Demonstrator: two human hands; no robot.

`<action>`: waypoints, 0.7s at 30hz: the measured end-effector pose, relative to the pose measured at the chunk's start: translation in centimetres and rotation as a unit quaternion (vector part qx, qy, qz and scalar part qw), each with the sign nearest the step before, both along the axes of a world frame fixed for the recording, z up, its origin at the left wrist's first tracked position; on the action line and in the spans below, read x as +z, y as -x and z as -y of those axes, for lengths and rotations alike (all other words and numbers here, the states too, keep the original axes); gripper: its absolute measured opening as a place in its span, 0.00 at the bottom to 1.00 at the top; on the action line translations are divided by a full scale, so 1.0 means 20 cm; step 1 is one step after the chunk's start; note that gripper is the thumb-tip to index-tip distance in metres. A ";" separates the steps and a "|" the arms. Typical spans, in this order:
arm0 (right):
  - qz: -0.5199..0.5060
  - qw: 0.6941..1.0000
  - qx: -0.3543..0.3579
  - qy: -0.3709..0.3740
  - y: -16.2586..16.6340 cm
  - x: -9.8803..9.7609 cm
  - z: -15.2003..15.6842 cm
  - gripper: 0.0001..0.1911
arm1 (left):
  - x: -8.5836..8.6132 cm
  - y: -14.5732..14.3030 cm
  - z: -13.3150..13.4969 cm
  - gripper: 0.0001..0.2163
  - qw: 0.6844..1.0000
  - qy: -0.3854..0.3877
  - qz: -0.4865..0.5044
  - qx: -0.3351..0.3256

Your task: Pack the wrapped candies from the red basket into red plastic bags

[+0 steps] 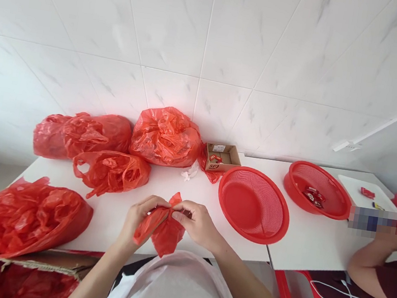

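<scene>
The left hand (pixel 140 212) and right hand (pixel 199 221) grasped a crumpled, red plastic bag (pixel 167 239) in bent fingers near a white table's (pixel 206 197) front edge, left of a round, red, perforated plastic basket (pixel 238 204).

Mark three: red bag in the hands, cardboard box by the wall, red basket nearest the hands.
Red bag (pixel 168 237): head view, lower hanging part.
Cardboard box (pixel 226 167): head view, front wall.
Red basket (pixel 238 202): head view, solid bottom.
</scene>
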State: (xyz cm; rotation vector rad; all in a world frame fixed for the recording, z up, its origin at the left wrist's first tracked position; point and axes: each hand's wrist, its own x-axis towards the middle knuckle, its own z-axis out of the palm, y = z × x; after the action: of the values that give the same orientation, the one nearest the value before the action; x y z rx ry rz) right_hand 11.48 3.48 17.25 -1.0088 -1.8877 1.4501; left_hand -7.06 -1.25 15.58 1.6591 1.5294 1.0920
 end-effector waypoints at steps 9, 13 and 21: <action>0.124 0.990 0.023 -0.070 -0.04 0.03 0.07 0.07 | 0.02 0.05 0.02 0.08 0.995 0.072 0.040 -0.061; 0.090 0.993 0.036 -0.062 -0.05 0.02 0.13 0.08 | 0.01 0.08 0.00 0.08 0.995 0.066 0.075 0.022; 0.055 0.997 0.050 0.006 -0.05 0.00 0.16 0.08 | 0.10 0.16 0.02 0.09 0.992 0.087 0.079 0.048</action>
State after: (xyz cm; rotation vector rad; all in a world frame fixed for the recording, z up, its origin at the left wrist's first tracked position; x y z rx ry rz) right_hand 12.43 0.35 17.16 -1.0331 -2.0363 1.4919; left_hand -10.22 -1.65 17.49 1.3633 1.5666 1.0787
